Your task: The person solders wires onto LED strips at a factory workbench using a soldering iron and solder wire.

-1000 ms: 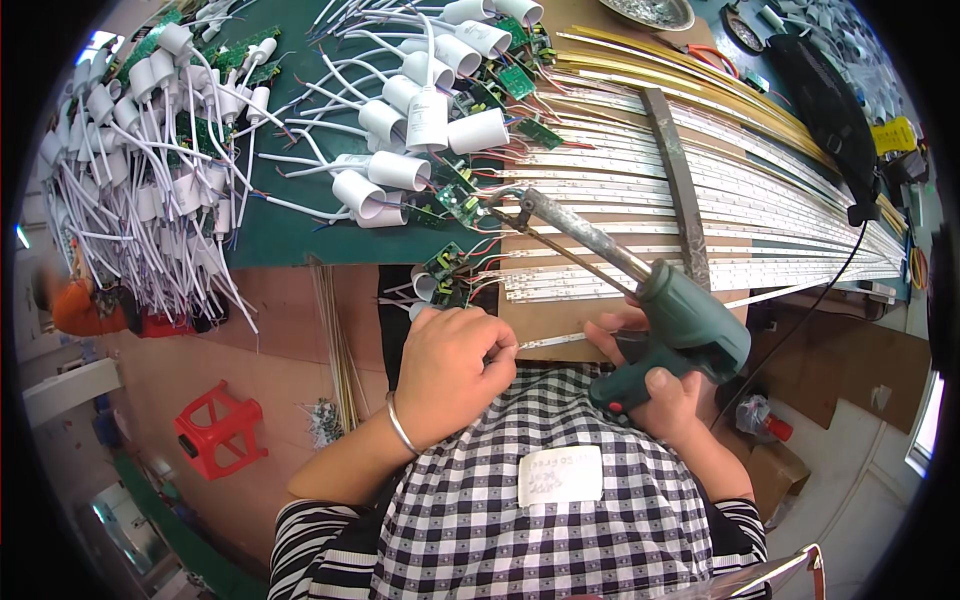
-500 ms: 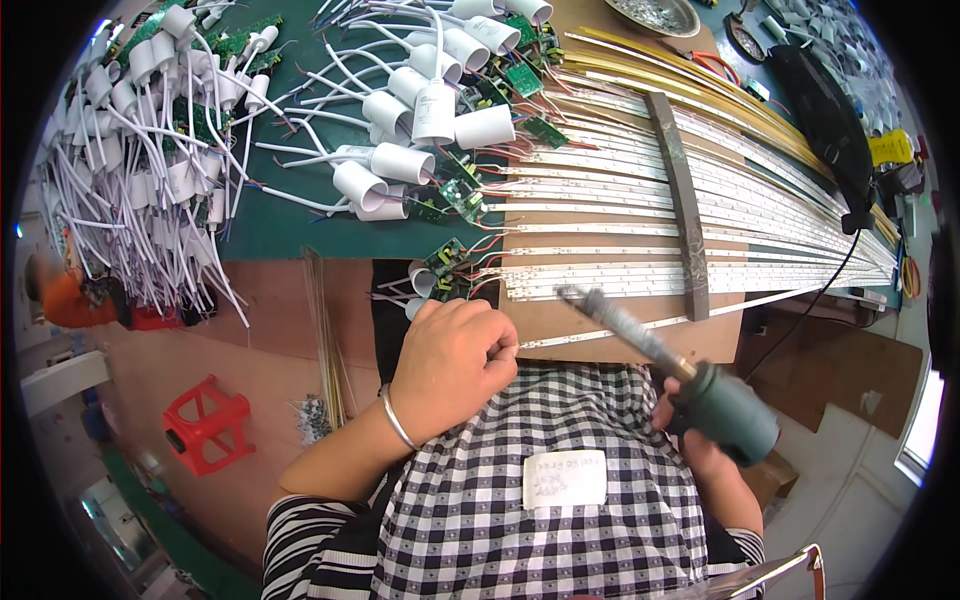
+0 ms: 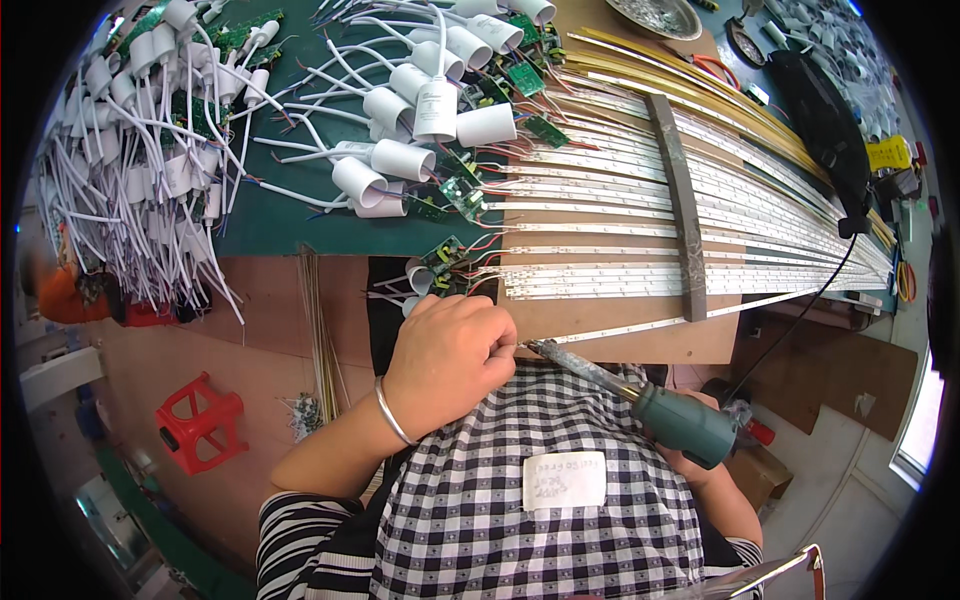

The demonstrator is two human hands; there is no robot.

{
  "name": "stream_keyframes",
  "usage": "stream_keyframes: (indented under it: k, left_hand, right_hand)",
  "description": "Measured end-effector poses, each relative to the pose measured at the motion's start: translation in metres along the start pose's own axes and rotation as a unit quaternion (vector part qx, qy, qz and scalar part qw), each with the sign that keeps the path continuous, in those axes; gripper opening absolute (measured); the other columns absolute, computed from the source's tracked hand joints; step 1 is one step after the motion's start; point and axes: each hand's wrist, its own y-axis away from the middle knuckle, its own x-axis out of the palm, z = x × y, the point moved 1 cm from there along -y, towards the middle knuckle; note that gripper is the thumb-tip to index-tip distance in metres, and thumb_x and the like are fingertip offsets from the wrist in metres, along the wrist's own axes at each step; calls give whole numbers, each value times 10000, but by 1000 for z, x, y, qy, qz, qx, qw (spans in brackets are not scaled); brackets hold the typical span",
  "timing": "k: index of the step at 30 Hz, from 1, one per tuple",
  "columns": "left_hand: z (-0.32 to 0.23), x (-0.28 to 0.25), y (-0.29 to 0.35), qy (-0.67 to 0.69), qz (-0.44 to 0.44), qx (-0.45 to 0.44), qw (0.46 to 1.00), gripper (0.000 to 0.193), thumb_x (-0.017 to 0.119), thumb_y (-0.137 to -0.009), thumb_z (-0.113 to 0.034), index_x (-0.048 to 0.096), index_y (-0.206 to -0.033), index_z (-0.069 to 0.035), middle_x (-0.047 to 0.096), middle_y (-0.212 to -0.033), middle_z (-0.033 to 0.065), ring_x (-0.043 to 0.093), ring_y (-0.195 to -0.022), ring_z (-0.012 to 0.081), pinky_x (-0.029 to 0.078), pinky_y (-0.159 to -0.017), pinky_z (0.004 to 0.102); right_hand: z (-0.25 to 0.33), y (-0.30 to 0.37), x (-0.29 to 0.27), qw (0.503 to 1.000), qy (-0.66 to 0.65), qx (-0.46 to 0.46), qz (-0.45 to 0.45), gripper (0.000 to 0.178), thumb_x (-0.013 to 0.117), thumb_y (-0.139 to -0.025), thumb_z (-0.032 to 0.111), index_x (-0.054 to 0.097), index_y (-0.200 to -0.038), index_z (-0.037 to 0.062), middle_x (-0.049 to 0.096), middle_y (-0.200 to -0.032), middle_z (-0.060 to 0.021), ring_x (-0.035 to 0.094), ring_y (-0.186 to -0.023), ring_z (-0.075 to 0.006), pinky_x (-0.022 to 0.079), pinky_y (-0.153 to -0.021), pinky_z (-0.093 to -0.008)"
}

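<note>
My right hand (image 3: 692, 466) is wrapped round the dark green handle of a soldering iron (image 3: 690, 420). The iron's metal shaft slants up and left. Its blackened tip touches or nearly touches the left end of a thin white LED strip (image 3: 640, 328) at the board's near edge. My left hand (image 3: 450, 350) is closed in a pinch right beside that end. Whatever sits between its fingertips is hidden. Just beyond the left hand lie a green circuit board (image 3: 447, 255) with red wires and a white cylindrical housing (image 3: 420, 277), partly covered by the hand.
Several LED strips (image 3: 580, 212) fan out on a brown board (image 3: 680, 352), held under a dark bar (image 3: 678, 205). White housings with cables (image 3: 390, 160) lie beyond them; a larger pile (image 3: 150, 160) is at left. A metal dish (image 3: 655, 18) stands far back; a red stool (image 3: 200, 425) is on the floor.
The soldering iron has come down and left, bringing its tip from above the strips to the near strip's end by my left fingertips. My left hand has hardly moved.
</note>
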Motion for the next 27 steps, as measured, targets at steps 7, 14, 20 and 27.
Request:
stream_keyframes:
  k: [7, 14, 20, 27]
  left_hand:
    - [0, 0, -1, -3, 3, 0, 1000, 80, 639, -668, -78, 571, -703, -104, 555, -650, 1, 560, -629, 207, 395, -629, 348]
    - [-2, -2, -2, -24, 13, -9, 1000, 72, 642, -667, -95, 578, -695, -109, 561, -652, 1, 567, -632, 208, 403, -633, 348]
    - [-5, -3, -3, -22, 21, -20, 999, 64, 643, -668, -95, 586, -696, -103, 563, -648, 2, 569, -629, 206, 404, -639, 351]
    - [-6, -5, -2, -20, 23, -23, 999, 65, 646, -666, -93, 591, -699, -104, 569, -654, 5, 574, -633, 206, 406, -636, 348]
  right_hand:
    - [-8, 1, -1, 998, 21, 4, 57, 279, 617, -758, 263, 677, -956, 76, 663, -939, -84, 634, -848, -273, 502, -740, -342]
    - [-9, 2, -4, 996, 66, -62, 18, 355, 636, -763, 296, 646, -1023, 54, 666, -904, -87, 646, -825, -249, 502, -746, -334]
    - [-14, 11, 1, 923, -332, 182, -73, 652, 638, -813, 496, 514, -1219, 1, 626, -789, -65, 593, -699, -131, 453, -633, -249]
    - [-8, -4, 9, 910, -347, 180, -141, 669, 649, -775, 561, 524, -1141, 15, 551, -609, -76, 490, -504, -126, 346, -435, -227]
